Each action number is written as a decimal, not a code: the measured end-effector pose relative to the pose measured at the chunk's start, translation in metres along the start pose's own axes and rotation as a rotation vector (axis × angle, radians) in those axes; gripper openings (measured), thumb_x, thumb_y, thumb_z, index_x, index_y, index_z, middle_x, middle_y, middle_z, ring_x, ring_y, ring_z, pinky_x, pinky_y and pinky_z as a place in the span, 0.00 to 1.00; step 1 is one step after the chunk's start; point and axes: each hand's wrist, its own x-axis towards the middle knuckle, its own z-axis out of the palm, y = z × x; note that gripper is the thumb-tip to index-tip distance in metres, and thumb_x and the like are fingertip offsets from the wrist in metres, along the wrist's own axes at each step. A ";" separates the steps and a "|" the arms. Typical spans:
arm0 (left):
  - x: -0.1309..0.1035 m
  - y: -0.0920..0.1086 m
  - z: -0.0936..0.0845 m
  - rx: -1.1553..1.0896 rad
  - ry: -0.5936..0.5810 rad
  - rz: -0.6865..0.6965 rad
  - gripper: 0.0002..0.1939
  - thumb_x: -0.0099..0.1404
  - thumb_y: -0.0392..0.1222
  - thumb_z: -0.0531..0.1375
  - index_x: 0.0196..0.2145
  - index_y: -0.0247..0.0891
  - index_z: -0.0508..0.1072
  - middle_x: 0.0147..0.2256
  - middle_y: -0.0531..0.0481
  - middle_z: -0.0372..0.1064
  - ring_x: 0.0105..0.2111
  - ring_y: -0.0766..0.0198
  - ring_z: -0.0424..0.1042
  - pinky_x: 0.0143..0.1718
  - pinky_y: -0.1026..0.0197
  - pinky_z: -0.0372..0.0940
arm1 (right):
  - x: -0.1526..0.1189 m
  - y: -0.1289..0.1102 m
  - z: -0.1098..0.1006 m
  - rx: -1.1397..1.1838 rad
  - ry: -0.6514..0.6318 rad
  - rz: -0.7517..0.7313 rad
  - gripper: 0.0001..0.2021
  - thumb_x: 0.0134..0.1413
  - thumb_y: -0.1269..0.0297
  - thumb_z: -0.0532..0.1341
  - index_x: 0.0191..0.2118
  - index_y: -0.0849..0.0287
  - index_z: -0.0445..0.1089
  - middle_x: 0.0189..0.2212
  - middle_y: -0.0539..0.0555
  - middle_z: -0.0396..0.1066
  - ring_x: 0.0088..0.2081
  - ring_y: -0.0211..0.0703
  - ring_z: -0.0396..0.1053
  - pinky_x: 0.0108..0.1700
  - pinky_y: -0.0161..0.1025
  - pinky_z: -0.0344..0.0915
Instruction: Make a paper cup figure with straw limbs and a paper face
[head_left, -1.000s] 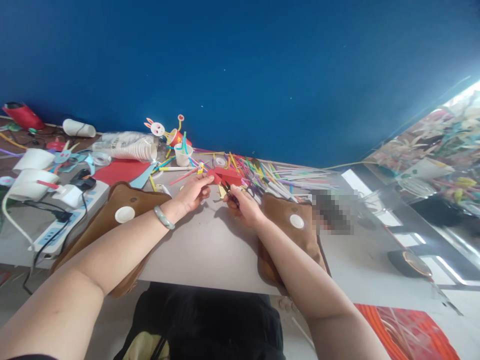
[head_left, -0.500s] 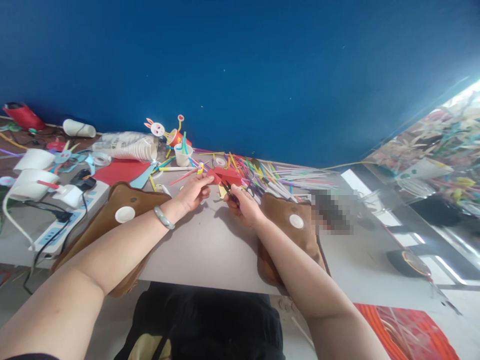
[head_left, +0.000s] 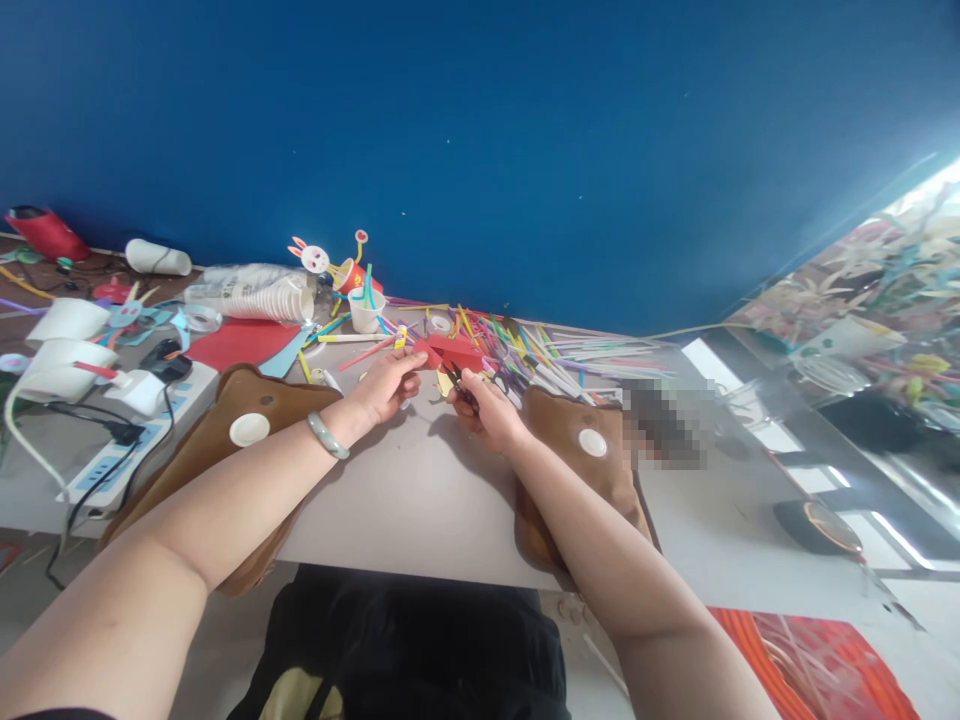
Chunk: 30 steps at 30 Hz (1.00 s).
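Observation:
My left hand point(head_left: 390, 385), with a bangle at its wrist, pinches the left end of a piece of red paper point(head_left: 459, 351) between thumb and fingers. Black-handled scissors point(head_left: 463, 388) are gripped in my right hand point(head_left: 489, 412), their blades at the lower edge of the red paper. Both hands are raised over the middle of the grey table point(head_left: 420, 490). Under my left forearm lies a brown cushion point(head_left: 289, 397); another brown cushion point(head_left: 559, 450) lies under my right forearm.
Colourful sticks point(head_left: 555, 350) are strewn along the blue wall. A paper cup with straws point(head_left: 366, 312), stacked cups point(head_left: 274, 298) and red paper sheets point(head_left: 244, 342) sit back left. At the left is a power strip point(head_left: 146, 440) with cords; a dark round object point(head_left: 817, 527) is at the right.

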 end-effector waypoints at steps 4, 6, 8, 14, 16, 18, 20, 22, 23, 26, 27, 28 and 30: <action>-0.001 0.000 0.001 -0.006 0.003 -0.003 0.14 0.52 0.43 0.70 0.31 0.33 0.73 0.31 0.52 0.72 0.16 0.81 0.54 0.17 0.71 0.49 | 0.001 0.000 0.000 -0.005 -0.003 0.000 0.27 0.49 0.36 0.64 0.26 0.61 0.71 0.16 0.42 0.50 0.16 0.27 0.41 0.18 0.32 0.36; -0.002 0.001 0.002 -0.007 0.012 -0.004 0.14 0.52 0.43 0.70 0.31 0.33 0.72 0.31 0.52 0.72 0.16 0.81 0.54 0.17 0.71 0.49 | 0.001 0.000 0.000 -0.005 -0.004 0.001 0.27 0.49 0.36 0.64 0.26 0.61 0.70 0.16 0.42 0.50 0.16 0.27 0.41 0.18 0.32 0.36; -0.002 0.001 0.002 0.002 0.015 -0.008 0.14 0.52 0.42 0.70 0.31 0.33 0.72 0.31 0.52 0.72 0.16 0.81 0.54 0.17 0.71 0.48 | 0.000 0.000 0.000 -0.010 -0.003 -0.003 0.27 0.49 0.36 0.64 0.26 0.60 0.70 0.16 0.42 0.50 0.16 0.27 0.41 0.18 0.32 0.36; -0.001 0.001 0.001 0.000 0.010 -0.009 0.13 0.53 0.42 0.70 0.30 0.33 0.72 0.30 0.52 0.72 0.16 0.80 0.54 0.17 0.71 0.48 | -0.002 -0.002 0.002 -0.016 -0.005 -0.004 0.27 0.49 0.36 0.65 0.26 0.60 0.71 0.16 0.43 0.50 0.16 0.27 0.42 0.18 0.32 0.37; 0.000 0.001 0.001 -0.002 0.005 -0.007 0.14 0.52 0.43 0.70 0.30 0.33 0.72 0.31 0.52 0.72 0.16 0.80 0.54 0.17 0.71 0.48 | -0.002 -0.002 0.002 -0.016 -0.002 -0.004 0.27 0.49 0.36 0.65 0.26 0.61 0.71 0.16 0.43 0.50 0.16 0.27 0.42 0.18 0.32 0.37; -0.001 0.000 0.001 -0.003 0.006 -0.007 0.14 0.52 0.43 0.70 0.31 0.33 0.72 0.31 0.52 0.72 0.16 0.81 0.54 0.16 0.71 0.48 | -0.002 -0.002 0.002 -0.017 -0.002 -0.006 0.27 0.49 0.36 0.65 0.26 0.61 0.71 0.16 0.43 0.50 0.16 0.27 0.42 0.18 0.31 0.38; -0.001 0.000 0.001 0.001 0.010 -0.007 0.15 0.51 0.43 0.71 0.31 0.33 0.72 0.30 0.53 0.72 0.16 0.81 0.54 0.16 0.71 0.48 | -0.001 -0.001 0.001 -0.019 -0.010 -0.010 0.27 0.49 0.36 0.65 0.26 0.61 0.71 0.16 0.43 0.50 0.16 0.27 0.42 0.18 0.31 0.38; -0.001 0.000 0.001 0.005 0.013 -0.009 0.15 0.51 0.44 0.71 0.31 0.33 0.72 0.30 0.53 0.72 0.16 0.81 0.54 0.16 0.71 0.48 | -0.001 0.000 0.001 -0.018 -0.016 -0.015 0.27 0.49 0.36 0.64 0.26 0.61 0.70 0.16 0.42 0.50 0.16 0.27 0.41 0.18 0.31 0.38; -0.001 0.001 0.001 0.003 0.015 -0.008 0.15 0.51 0.43 0.71 0.30 0.33 0.71 0.30 0.53 0.72 0.16 0.80 0.54 0.16 0.71 0.48 | -0.001 0.000 0.001 -0.015 -0.014 -0.014 0.27 0.49 0.36 0.64 0.26 0.61 0.70 0.16 0.42 0.50 0.16 0.27 0.41 0.18 0.31 0.37; -0.001 0.001 0.001 -0.003 0.017 0.000 0.15 0.52 0.43 0.71 0.29 0.34 0.70 0.29 0.53 0.72 0.16 0.80 0.54 0.16 0.72 0.48 | -0.001 0.000 0.000 -0.017 -0.005 -0.007 0.27 0.49 0.36 0.64 0.26 0.60 0.70 0.16 0.42 0.49 0.17 0.27 0.41 0.18 0.31 0.36; -0.001 0.001 0.002 -0.002 0.014 0.002 0.15 0.52 0.43 0.71 0.29 0.34 0.70 0.29 0.53 0.72 0.16 0.80 0.54 0.16 0.71 0.48 | -0.001 -0.001 0.001 -0.021 -0.004 -0.007 0.27 0.49 0.36 0.64 0.26 0.60 0.70 0.16 0.42 0.49 0.17 0.28 0.41 0.18 0.31 0.36; -0.001 0.001 0.002 0.002 0.010 0.001 0.15 0.52 0.43 0.71 0.29 0.34 0.70 0.30 0.53 0.72 0.16 0.80 0.54 0.16 0.71 0.48 | -0.001 -0.001 0.001 -0.026 -0.005 -0.009 0.27 0.50 0.36 0.64 0.26 0.60 0.70 0.16 0.43 0.50 0.17 0.28 0.41 0.18 0.32 0.37; -0.001 0.001 0.002 0.012 0.003 -0.004 0.15 0.52 0.44 0.71 0.30 0.34 0.71 0.30 0.53 0.72 0.16 0.80 0.54 0.16 0.71 0.48 | -0.002 -0.001 0.001 -0.033 -0.006 -0.011 0.27 0.50 0.36 0.64 0.26 0.60 0.70 0.16 0.43 0.50 0.17 0.28 0.41 0.18 0.32 0.37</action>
